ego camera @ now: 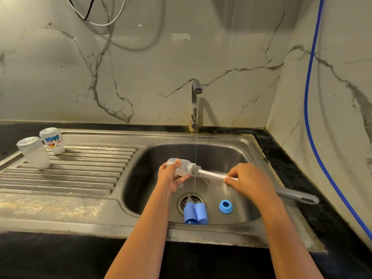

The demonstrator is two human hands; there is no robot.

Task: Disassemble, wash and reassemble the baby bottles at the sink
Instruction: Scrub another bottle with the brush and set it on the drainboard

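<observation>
Left hand (171,178) grips the clear bottle (182,167); right hand (249,182) pinches the bottle brush (211,174), bristles seemingly at the mouth; it is best twisted deep inside.

A blue hose (306,97) hangs down the marble wall (141,67); black and white cables (84,18) loop at top left.
</observation>
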